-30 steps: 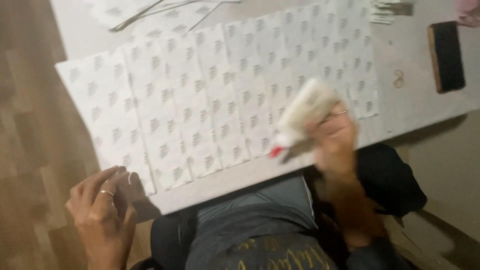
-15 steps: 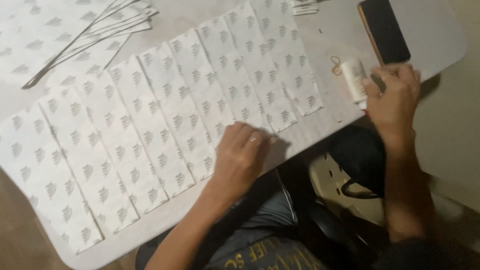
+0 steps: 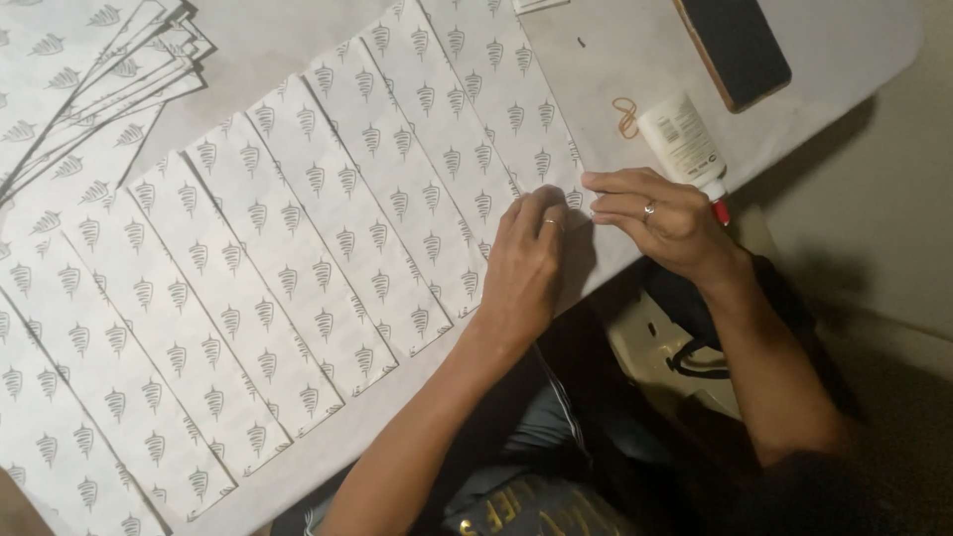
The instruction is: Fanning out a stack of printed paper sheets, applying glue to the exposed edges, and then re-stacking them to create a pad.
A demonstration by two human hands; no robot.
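While pressing flat on the end of the rightmost printed paper strip [image 3: 496, 109], left hand [image 3: 526, 263] open-palmed, right hand [image 3: 660, 213] pinching that strip's corner in a fingertip grip, just below the white glue bottle [image 3: 683, 139] on the tabletop [image 3: 635, 50].

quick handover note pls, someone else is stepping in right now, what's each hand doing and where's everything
Left hand: flat on the lower end of the rightmost printed paper strip, pressing it to the table.
Right hand: fingertips pinching that strip's lower right corner; holds nothing else.
Glue bottle: lying on the table just beyond the right hand, red cap toward the edge.
Done: overlapping strips laid in a row across the table.
Left: loose stack of sheets at the far left.
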